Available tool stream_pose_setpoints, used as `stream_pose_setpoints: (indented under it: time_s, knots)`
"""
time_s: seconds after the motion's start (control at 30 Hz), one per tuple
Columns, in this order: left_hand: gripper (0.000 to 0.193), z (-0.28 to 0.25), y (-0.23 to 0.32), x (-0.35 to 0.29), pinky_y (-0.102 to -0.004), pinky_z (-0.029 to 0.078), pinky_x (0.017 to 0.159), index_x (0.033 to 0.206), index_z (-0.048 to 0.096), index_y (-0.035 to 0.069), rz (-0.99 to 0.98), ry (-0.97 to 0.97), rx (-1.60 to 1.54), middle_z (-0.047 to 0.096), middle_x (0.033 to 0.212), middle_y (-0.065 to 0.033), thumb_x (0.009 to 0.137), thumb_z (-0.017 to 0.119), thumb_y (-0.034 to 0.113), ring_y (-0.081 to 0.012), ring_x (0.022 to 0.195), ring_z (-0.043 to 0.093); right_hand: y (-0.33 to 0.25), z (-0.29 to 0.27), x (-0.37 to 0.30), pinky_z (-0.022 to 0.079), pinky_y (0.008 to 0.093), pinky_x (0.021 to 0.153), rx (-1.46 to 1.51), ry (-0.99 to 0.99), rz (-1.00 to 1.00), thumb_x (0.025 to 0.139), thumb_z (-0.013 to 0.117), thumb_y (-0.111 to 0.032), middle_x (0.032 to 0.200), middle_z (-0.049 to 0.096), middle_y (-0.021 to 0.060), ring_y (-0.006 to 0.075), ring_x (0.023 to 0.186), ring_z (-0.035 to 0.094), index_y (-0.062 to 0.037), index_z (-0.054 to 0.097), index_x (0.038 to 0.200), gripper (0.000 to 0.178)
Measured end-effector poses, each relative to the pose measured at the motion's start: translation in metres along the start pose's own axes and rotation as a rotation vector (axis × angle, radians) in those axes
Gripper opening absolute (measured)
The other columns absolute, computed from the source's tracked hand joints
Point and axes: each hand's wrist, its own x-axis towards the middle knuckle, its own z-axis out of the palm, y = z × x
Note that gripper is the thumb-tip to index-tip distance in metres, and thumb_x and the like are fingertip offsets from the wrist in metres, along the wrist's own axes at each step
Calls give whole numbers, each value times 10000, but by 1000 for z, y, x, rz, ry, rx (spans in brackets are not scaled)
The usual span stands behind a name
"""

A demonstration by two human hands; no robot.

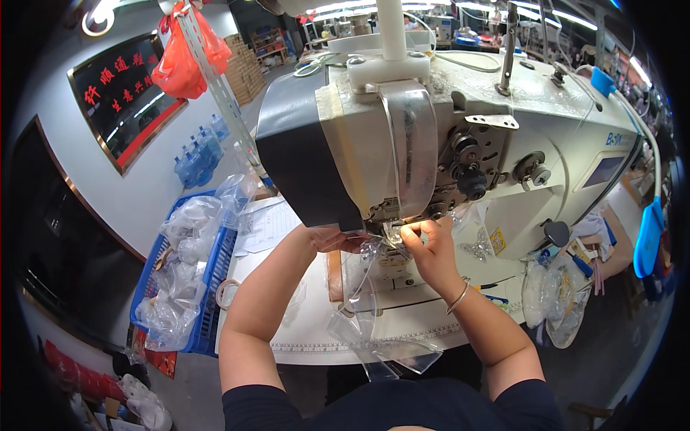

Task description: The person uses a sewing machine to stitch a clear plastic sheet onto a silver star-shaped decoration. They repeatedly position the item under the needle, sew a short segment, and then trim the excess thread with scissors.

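A large white industrial sewing machine (568, 108) with a dark end cover fills the middle of the view. Below its needle area lies a clear plastic piece (370, 251), whose see-through strips (366, 330) hang over the table's front edge. From the left my left hand (339, 241) reaches under the machine head, its curled fingers partly hidden and closed on the plastic. My right hand (430, 248) is right beside the needle area, thumb and forefinger pinched together. What lies between those fingertips is too small to make out. A metal bangle (458, 296) circles my right wrist.
At the left stands a blue basket (208, 316) full of clear plastic pieces. Papers (267, 224) and a tape roll (228, 293) lie between it and my left arm. Bagged clear plastic (553, 294) sits at the right, and a blue paddle-shaped piece (649, 237) hangs beyond.
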Motion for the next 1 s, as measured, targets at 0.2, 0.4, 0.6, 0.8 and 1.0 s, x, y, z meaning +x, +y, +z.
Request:
stream_pose_setpoints:
  time_s: [0.2, 0.4, 0.6, 0.8, 1.0]
  knots:
    - [278, 2, 2, 0, -287, 513, 614, 1067, 592, 116, -5, -7, -28, 602, 761, -13, 829, 609, 259, -111, 642, 561, -3, -2, 1, 365, 319, 775, -76, -19, 13, 792, 639, -224, 778, 585, 86, 211, 865, 426, -33, 654, 809, 193]
    - [281, 2, 8, 0, -289, 513, 618, 1068, 592, 118, -6, -2, -51, 603, 763, -15, 837, 605, 278, -114, 639, 560, 3, 5, 3, 349, 331, 800, -37, 6, 23, 783, 639, -206, 764, 565, 87, 229, 875, 415, -36, 655, 803, 173]
    - [271, -2, 10, 3, -301, 523, 612, 1072, 588, 118, -8, -83, -84, 612, 780, -23, 859, 586, 286, -128, 640, 581, -3, 1, 1, 332, 370, 813, -16, 14, -34, 766, 639, -185, 756, 545, 99, 270, 898, 397, -42, 668, 786, 147]
    - [266, -4, 12, 3, -304, 525, 610, 1074, 585, 116, -1, -100, -45, 615, 786, -28, 853, 601, 263, -136, 649, 593, 9, 7, 4, 341, 363, 805, 84, -29, 60, 754, 661, -172, 743, 554, 99, 265, 884, 413, -39, 668, 786, 137]
    - [259, -4, 6, 6, -296, 524, 607, 1041, 592, 85, -22, -29, 74, 620, 795, -40, 817, 651, 200, -150, 679, 613, 7, 7, 5, 341, 365, 808, 88, -21, 87, 754, 658, -159, 723, 559, 67, 263, 877, 416, -51, 657, 756, 108]
